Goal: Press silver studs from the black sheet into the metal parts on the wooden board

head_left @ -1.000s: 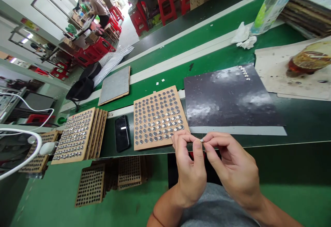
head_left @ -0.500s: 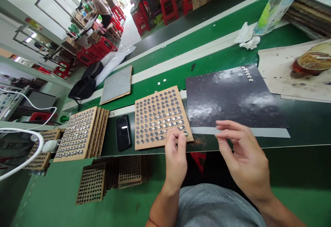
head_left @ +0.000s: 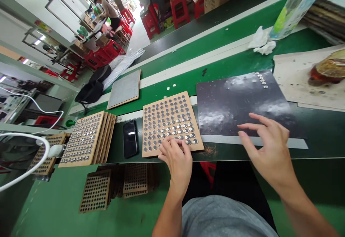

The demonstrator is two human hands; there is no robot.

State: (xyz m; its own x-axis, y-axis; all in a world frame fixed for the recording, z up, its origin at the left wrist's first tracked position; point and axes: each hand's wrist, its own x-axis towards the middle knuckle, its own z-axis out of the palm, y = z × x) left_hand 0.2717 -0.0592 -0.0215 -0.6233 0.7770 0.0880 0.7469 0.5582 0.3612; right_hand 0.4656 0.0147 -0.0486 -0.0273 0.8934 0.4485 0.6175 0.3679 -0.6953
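A brown board bears rows of small round metal discs, some at its lower right topped with smaller shiny pieces. My left hand is over the board's near edge, fingers bent down onto the discs and thumb apart; I see nothing held in it. To the right, my right hand hovers over the near edge of a dark glossy sheet, its thumb and fingers spread with nothing between them. A short row of small shiny pieces lies on the sheet's far right part.
Left of the board lie a black phone and a stack of disc-filled boards. A grey panel sits behind. At right are a plastic bottle, crumpled tissue and a container of brown liquid. A person works far back.
My left hand has shifted left along the board's near edge, its pinch loosened. My right hand has moved right over the dark sheet, its fingers wider apart.
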